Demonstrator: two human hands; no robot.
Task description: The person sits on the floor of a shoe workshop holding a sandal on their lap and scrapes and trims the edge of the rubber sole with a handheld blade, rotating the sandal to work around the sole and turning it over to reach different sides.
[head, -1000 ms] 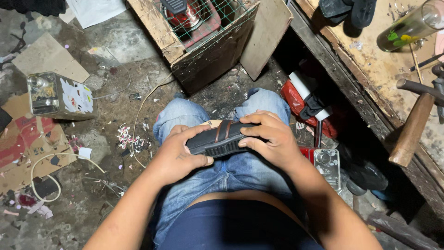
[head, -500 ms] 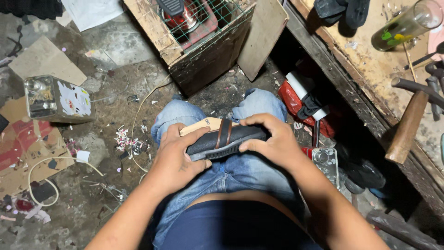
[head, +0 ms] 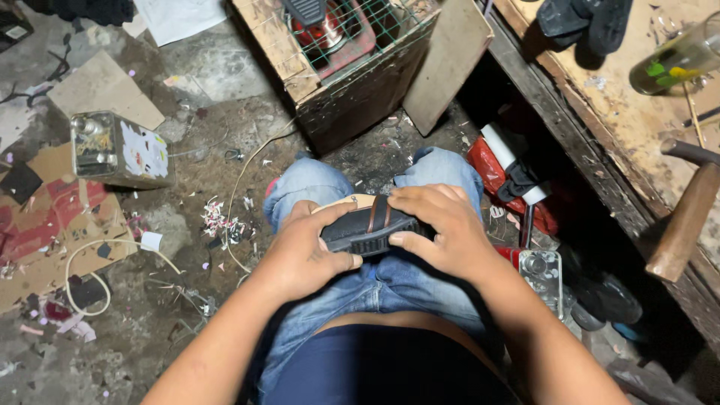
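— Both hands are on one thing: a black shoe sole [head: 369,227] with a brown strap across it, resting on the lap over the blue jeans [head: 390,285].

— How is it held?

— The left hand [head: 304,251] cups the near end, its thumb pressed along the ribbed edge. The right hand [head: 442,229] lies over the far end, fingers [head: 420,201] close together and curled on top, thumb under the rim. So both sets of fingers are pressed together against the piece, clamping it between them.

— How far along does the work look?

— My guess is somewhere in the middle. The strap already sits across the sole, and a tan layer shows just beneath it, so the parts seem brought together. What looks unfinished is the pressing or seating itself, since both hands bear down on it. Whether any glue is set, I cannot tell.

— Any tools in play?

— None in hand. A hammer [head: 686,217] lies on the wooden surface [head: 622,112] to the right, well apart from the hands, with a glass bottle [head: 675,60] farther up. A wooden crate [head: 352,67] with a wire grid stands on the floor ahead of the knees, and a metal tin [head: 116,150] sits off to the left among scraps.
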